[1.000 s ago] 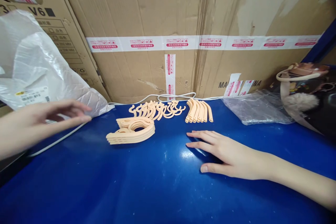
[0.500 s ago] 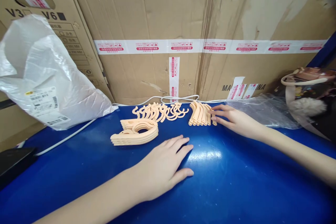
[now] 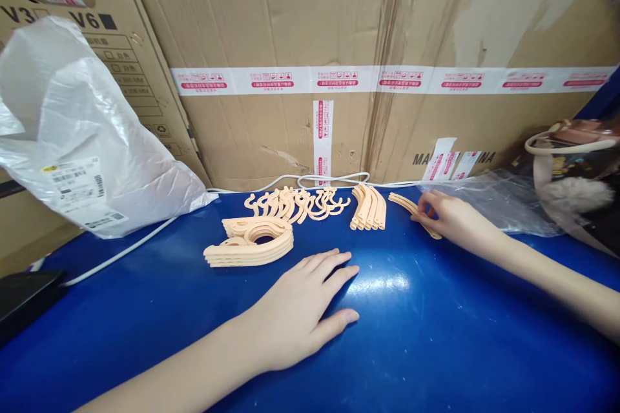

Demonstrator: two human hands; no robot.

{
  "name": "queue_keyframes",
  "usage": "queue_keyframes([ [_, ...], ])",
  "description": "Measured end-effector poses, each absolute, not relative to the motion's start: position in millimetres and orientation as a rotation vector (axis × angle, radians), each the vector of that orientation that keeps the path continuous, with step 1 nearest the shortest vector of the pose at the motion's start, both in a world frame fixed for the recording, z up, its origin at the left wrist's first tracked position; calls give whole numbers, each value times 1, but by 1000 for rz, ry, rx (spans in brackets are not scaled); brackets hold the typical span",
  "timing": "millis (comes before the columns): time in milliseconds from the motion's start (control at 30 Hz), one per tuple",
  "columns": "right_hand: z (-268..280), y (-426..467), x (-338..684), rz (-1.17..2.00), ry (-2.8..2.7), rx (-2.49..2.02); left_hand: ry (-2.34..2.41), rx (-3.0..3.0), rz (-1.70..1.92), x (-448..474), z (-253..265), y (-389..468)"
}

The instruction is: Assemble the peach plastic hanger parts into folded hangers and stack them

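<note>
Your right hand (image 3: 448, 219) is pinching a loose curved strip (image 3: 404, 202), possibly two lying together, between thumb and fingertips, while your left hand (image 3: 303, 310) is resting palm down with its fingers spread, grasping nothing. Half a second ago your right hand was reaching to the end of the row of curved strips (image 3: 369, 208); now the held strip is lying apart to the row's right, so you are seemingly thinning that row from its right end. Your left hand is staying about where it was then. The remaining strips are sitting close together, just right of the jumbled hooks (image 3: 295, 204), and the stack of larger curved pieces (image 3: 249, 248) is lying in front of the hooks on the blue surface (image 3: 411, 348). Farther out, a clear plastic bag (image 3: 513, 206) is lying beside your right hand, and a cardboard box (image 3: 271, 129) is standing behind everything.
</note>
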State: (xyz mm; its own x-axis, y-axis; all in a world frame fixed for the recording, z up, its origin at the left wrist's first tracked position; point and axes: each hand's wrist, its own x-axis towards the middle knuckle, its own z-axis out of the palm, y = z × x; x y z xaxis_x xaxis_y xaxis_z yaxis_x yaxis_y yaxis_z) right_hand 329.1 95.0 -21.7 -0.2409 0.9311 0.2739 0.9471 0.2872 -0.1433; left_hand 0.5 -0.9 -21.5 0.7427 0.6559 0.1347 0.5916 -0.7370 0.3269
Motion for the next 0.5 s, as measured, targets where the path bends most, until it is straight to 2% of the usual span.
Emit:
queue_keyframes([
  [267, 5, 69, 350, 314, -2441, -1725, 973, 2674, 355, 0, -21, 0],
  [400, 17, 41, 324, 715, -2640, -1455, 966, 2648, 372, 0, -19, 0],
  [500, 13, 23, 290, 863, -2613, -1296, 960, 2611, 429, 0, -17, -1],
])
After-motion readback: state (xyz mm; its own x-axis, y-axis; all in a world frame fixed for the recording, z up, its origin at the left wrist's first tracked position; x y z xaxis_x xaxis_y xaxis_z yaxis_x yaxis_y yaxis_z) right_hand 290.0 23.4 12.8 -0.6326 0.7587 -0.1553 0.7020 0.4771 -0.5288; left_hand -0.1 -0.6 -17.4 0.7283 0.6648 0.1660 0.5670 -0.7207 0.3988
